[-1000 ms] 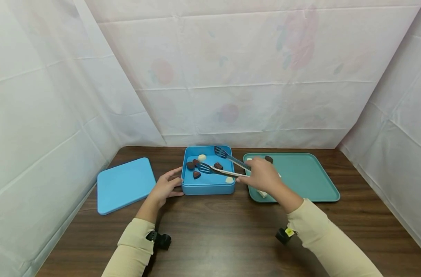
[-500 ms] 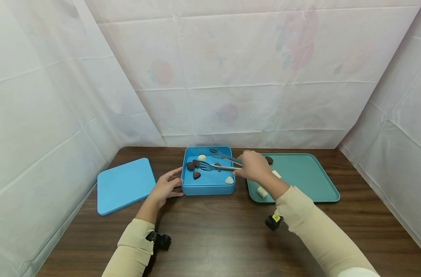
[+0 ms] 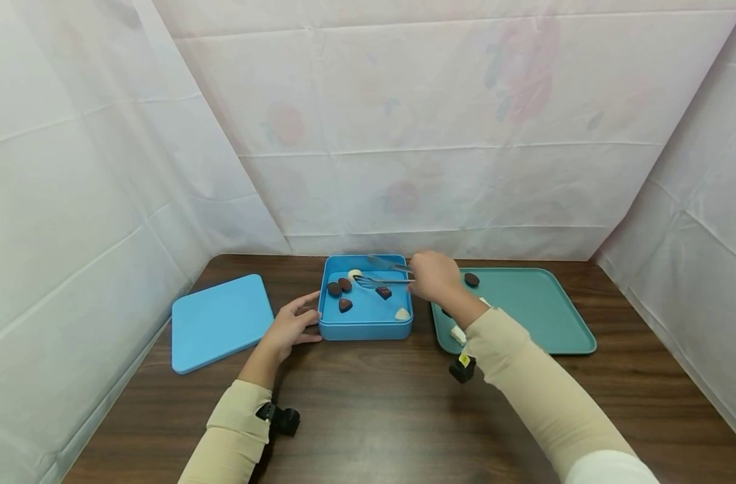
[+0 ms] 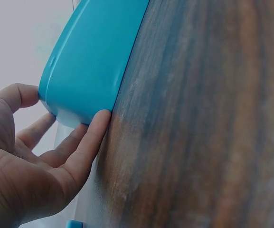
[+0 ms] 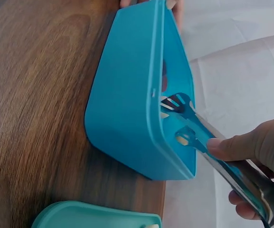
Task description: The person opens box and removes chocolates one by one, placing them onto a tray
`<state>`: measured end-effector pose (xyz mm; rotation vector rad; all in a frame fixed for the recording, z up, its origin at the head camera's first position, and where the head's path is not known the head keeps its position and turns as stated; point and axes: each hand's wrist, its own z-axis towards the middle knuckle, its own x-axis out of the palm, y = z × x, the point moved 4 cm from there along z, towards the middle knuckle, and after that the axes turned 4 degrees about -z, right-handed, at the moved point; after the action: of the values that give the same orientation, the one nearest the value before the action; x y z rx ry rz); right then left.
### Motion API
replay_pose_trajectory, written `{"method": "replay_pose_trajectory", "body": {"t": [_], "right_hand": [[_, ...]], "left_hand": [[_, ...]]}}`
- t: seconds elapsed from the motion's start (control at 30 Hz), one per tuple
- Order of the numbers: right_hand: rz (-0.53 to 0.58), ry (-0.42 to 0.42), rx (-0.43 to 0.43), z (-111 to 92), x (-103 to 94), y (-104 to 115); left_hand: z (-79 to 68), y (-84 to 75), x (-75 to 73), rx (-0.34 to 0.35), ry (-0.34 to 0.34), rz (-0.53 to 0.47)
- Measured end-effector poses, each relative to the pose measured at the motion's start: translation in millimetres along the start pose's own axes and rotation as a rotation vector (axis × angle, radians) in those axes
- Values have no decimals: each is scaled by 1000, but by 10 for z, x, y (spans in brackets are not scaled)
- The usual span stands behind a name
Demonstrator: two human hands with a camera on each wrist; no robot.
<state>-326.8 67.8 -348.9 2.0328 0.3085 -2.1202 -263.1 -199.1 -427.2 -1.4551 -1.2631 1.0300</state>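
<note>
My left hand (image 3: 289, 329) touches the left side of the blue box (image 3: 365, 331) with spread fingers; in the left wrist view, its fingertips rest against the box's wall and rim. My right hand (image 3: 434, 277) grips metal tongs (image 5: 222, 164) by the arms. Their slotted heads reach into the box and stand apart. Inside lie several brown chocolates, among them a dark one (image 3: 383, 292), with a round cream piece (image 3: 355, 275) near the tongs and a white one (image 3: 402, 314) at the front right. Whether the heads touch a piece, I cannot tell.
A green tray (image 3: 531, 312) at right bears an oval brown chocolate (image 3: 471, 279) and pale pieces (image 3: 458, 335), partly behind my right arm. Flat on the table (image 3: 368, 403) at left lies a blue lid (image 3: 221, 323). White cloth (image 3: 404, 134) hangs behind and at the sides.
My right hand has moved left and toward the back with the tongs, whose heads now sit near the round cream piece. The dark chocolate beneath them has come into full view. The left hand stays put.
</note>
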Motion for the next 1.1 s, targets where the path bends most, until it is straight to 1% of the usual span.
{"method": "replay_pose_trajectory", "body": {"t": [0.2,0.4,0.5,0.63,0.8,0.9,1.1], "right_hand": [[-46,-14,-41,87,32,57],[-69,-10,-86,155,32,129],[-71,11,-96,196,35,159],[-45,48,-89,250,41,170],[-12,83,-93,282,49,160],[0,98,-93,266,32,173],[-12,93,-100,206,10,233]], "left_hand": [[17,9,1,-12,-4,5],[47,19,-11,-5,2,0],[145,134,-48,10,-9,-3],[269,268,-92,17,-22,-7],[283,246,-90,-2,-7,-12],[292,248,-88,-4,-2,-12],[298,268,-82,4,-16,-11]]}}
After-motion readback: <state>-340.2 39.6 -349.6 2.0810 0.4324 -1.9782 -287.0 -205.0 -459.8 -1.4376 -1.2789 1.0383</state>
